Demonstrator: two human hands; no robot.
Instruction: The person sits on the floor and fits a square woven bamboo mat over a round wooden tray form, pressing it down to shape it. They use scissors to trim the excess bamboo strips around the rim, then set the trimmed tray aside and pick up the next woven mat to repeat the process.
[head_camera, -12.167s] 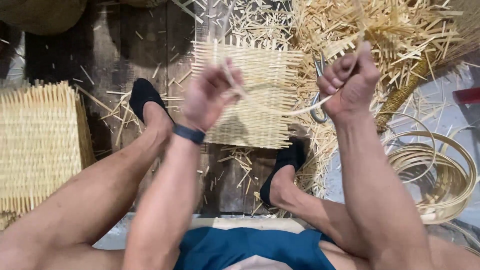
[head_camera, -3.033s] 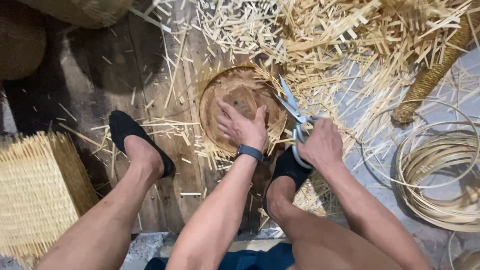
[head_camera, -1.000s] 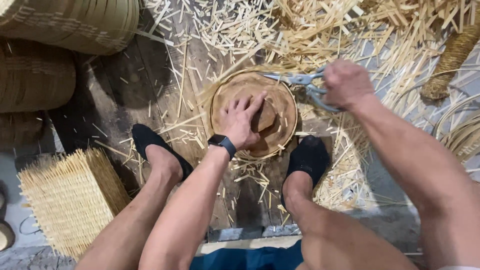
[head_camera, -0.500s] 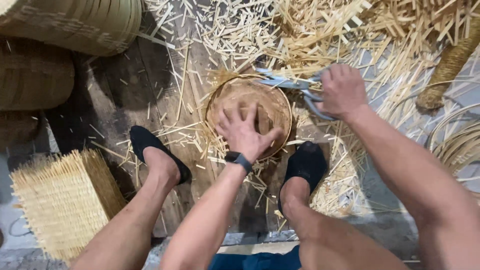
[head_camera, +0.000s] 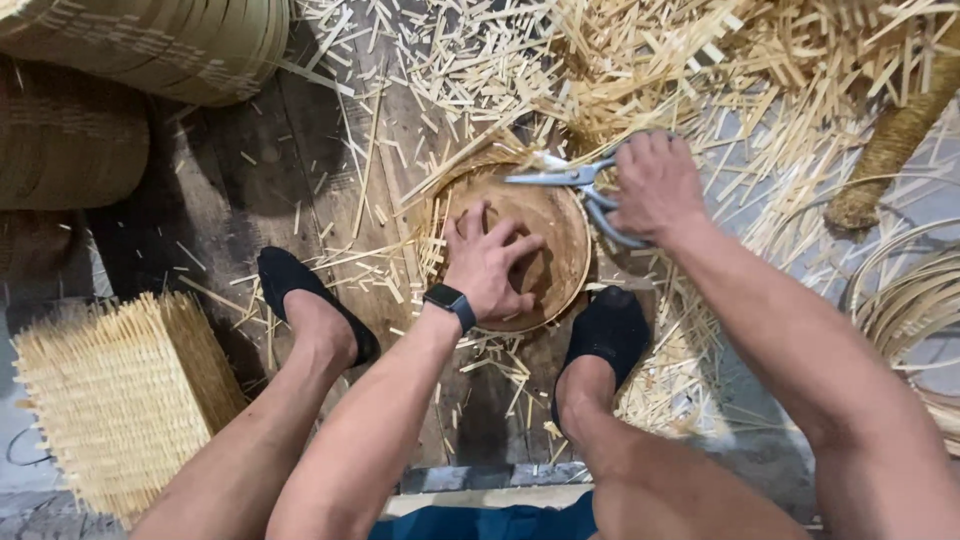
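Over basket (head_camera: 560, 245), scissors (head_camera: 570, 180) point left.

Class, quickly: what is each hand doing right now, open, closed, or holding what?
Left hand: open, fingers spread, pressed flat on the round woven basket.
Right hand: closed on the scissors.

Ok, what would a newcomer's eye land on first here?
Probably the round woven basket at centre, with the left hand pressed inside it. At its top rim, the right hand grips scissors. Cut straw strips litter the floor beyond.
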